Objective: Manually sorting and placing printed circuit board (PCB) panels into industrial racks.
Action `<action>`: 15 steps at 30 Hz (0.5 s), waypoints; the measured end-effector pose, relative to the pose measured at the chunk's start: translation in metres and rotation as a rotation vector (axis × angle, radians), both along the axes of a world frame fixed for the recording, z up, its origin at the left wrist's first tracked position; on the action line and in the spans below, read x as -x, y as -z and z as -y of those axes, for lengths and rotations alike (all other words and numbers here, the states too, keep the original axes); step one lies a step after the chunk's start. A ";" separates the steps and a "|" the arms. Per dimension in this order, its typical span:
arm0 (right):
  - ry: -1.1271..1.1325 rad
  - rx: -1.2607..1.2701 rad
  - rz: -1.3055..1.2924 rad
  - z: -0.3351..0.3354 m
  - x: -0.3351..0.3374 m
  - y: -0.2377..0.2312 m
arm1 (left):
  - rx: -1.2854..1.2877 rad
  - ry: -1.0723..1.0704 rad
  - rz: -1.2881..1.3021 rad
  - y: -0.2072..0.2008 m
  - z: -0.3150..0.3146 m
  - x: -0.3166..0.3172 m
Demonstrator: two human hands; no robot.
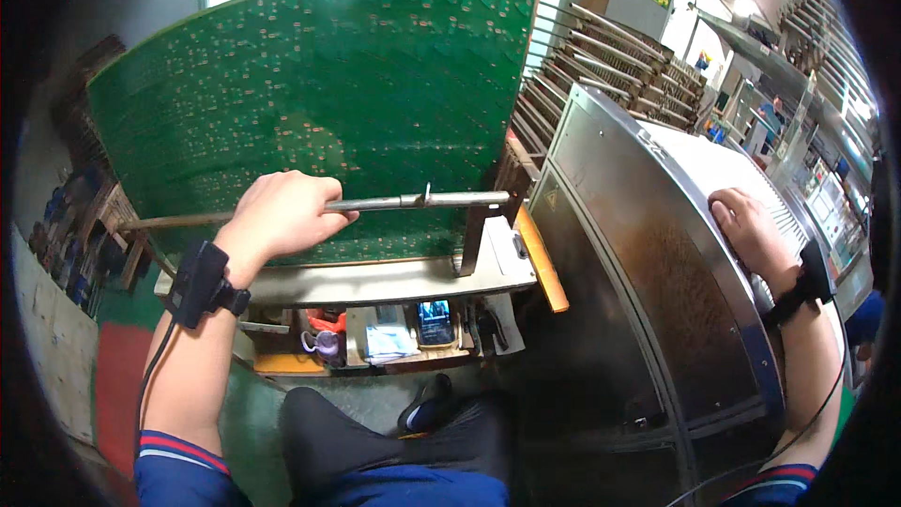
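Note:
My left hand (286, 216) is closed around a metal bar (385, 203) that runs across the front of a large green board (357, 84). The board stands upright, leaning slightly back, and carries many small copper-coloured marks and holes. My right hand (751, 230) rests over the top edge of a steel machine housing (648, 253), beside a white ridged surface (699, 155). Its fingers lie bent on that edge, partly apart, with nothing seen in them. A small black device is strapped to each wrist.
Below the bar, a pale ledge (375, 284) sits above a shelf with a phone (435, 322), a purple cup (327, 346) and papers (390, 342). Racks of metal rods (610, 56) stand behind the housing. An orange strip (542, 258) juts out between ledge and housing.

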State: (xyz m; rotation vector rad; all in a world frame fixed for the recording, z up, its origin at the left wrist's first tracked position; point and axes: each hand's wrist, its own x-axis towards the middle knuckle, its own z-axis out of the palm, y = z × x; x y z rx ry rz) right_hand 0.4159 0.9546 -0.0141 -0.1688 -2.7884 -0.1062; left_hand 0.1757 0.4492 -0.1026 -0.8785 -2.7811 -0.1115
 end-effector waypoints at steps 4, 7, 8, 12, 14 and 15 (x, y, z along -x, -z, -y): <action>-0.015 0.005 -0.013 0.002 -0.001 0.000 | -0.042 -0.024 -0.066 0.007 0.004 -0.002; -0.022 -0.014 -0.019 0.001 -0.002 0.003 | -0.079 -0.040 -0.078 0.009 0.006 -0.005; -0.035 -0.010 -0.006 0.003 -0.002 0.002 | -0.082 -0.042 -0.100 0.010 0.006 -0.005; -0.048 -0.006 -0.010 0.006 -0.001 0.000 | -0.075 -0.065 -0.173 0.012 0.006 -0.011; -0.052 -0.012 -0.010 0.000 0.001 0.002 | -0.089 -0.057 -0.179 0.017 0.006 -0.006; -0.060 -0.025 -0.023 -0.003 0.002 0.002 | -0.110 -0.053 -0.197 0.019 0.005 -0.005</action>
